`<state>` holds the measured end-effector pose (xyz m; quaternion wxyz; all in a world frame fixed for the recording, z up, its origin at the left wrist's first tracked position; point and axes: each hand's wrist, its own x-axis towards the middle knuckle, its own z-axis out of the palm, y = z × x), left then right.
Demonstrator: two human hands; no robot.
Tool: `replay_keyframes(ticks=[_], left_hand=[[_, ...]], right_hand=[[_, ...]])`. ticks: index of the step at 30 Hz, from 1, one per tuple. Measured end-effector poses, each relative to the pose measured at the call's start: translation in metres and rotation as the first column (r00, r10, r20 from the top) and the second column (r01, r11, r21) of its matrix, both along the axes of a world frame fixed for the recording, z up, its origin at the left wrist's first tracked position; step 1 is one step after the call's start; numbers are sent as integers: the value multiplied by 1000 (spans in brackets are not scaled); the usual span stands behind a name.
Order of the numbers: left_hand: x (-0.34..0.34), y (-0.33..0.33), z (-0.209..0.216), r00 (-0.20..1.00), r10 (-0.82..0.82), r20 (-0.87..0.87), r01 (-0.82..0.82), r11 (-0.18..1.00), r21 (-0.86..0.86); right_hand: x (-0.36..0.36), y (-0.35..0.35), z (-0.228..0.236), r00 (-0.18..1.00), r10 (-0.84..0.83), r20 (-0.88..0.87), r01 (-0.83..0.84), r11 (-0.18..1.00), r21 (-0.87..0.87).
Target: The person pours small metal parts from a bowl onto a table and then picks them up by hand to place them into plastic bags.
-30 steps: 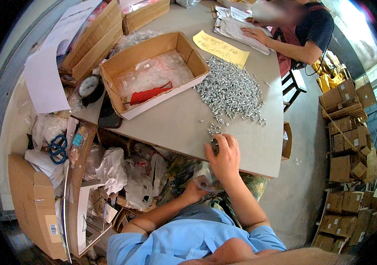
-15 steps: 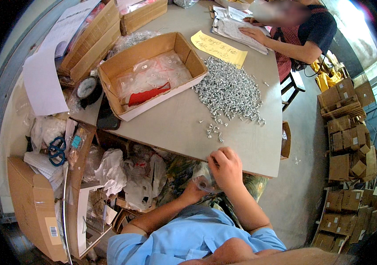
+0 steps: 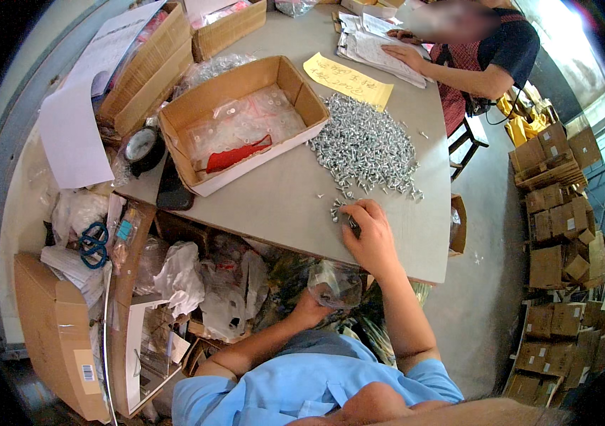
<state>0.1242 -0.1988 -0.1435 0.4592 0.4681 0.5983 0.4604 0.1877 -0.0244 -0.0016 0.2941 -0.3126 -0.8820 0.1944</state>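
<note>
Single view: head-worn fisheye, looking steeply down and forward over the grey table (image 3: 274, 199) from close above; wearer's forearms enter from the lower edge; edges curve toward the rim.

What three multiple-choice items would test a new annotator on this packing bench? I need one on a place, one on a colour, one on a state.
1. Where does the right hand rest?
A. On the near table edge, by a few loose screws
B. Inside the cardboard box
C. On the yellow paper

2. What colour is the flat item lying in the open cardboard box?
A. Green
B. Red
C. White

3. How is the small clear plastic bag held?
A. Lying flat on the table
B. Hanging from a hook
C. Held by the left hand below the table edge

Key: 1 A, the fingers lie on the grey table just short of the screw pile. 2 B, it is plainly red among clear bags. 3 C, the left hand grips it under the tabletop.
</note>
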Motion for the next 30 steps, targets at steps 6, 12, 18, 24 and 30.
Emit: replay_keyframes(ticks=[6, 12, 18, 24, 30], left_hand=[[2, -1, 0, 998, 30, 56, -26, 997, -77], [2, 0, -3, 993, 22, 115, -11, 995, -96], [1, 1, -1, 993, 9, 118, 6, 992, -129], [1, 0, 1, 1000, -5, 17, 7, 989, -147], [3, 5, -7, 999, 35, 31, -37, 997, 67]], right_hand=[[9, -8, -1, 1000, -11, 23, 13, 996, -89], [21, -22, 27, 931, 334, 148, -231, 851, -471], [-11, -12, 3, 1000, -24, 12, 25, 997, -73], [-17, -11, -3, 993, -43, 109, 47, 998, -32], [23, -34, 18, 950, 280, 139, -232, 929, -290]])
